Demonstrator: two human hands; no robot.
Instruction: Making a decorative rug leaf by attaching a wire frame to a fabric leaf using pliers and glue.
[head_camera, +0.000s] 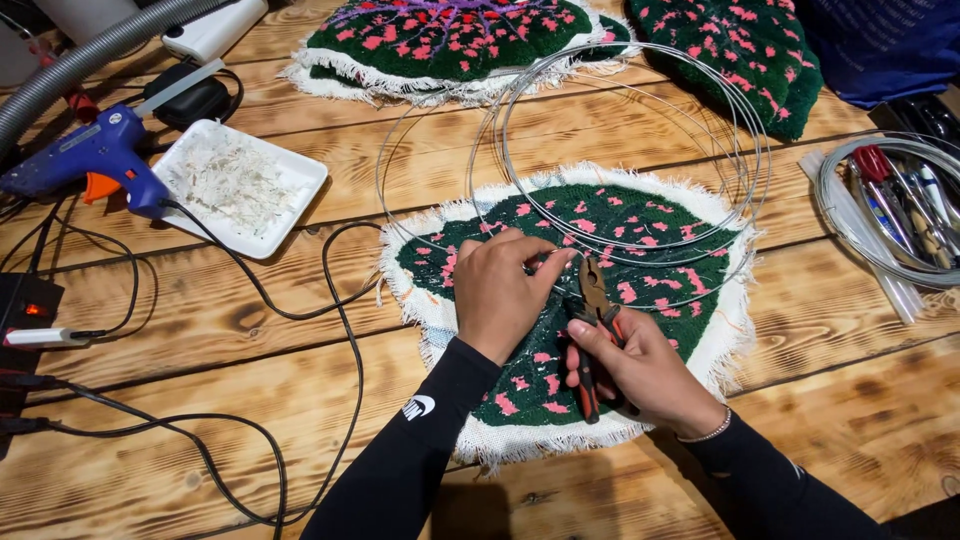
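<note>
While the left hand (497, 290) pinches a thin silver wire hoop (640, 150) against the round green-and-pink tufted rug piece with a frayed white cloth border (640, 225), the right hand (640, 372) grips orange-handled pliers (594, 310), nose pointing up toward the pinch point. Location: centre of frame, slightly below middle, on the burnt-finish wooden plank counter (250, 350).

Left fingers: together, clamped on the wire just left of the plier nose. Right fingers: wrapped round the plier handles. Whether the plier nose already bites the wire cannot be told; the left hand hides the contact.

Several loops of the same wire lie stacked, spreading from the rug piece toward upper right of frame.

Judged step: working the wire at one spot, cutting or bending, with the rug piece underneath as template.

Judged requirement for the next move: the nose must meet the wire squarely beside the left fingertips, and the left hand must hold firm, since springy loops could snap loose.

Upper left: blue glue gun (95, 155), white square tray of pale fibre scraps (240, 185).
</note>
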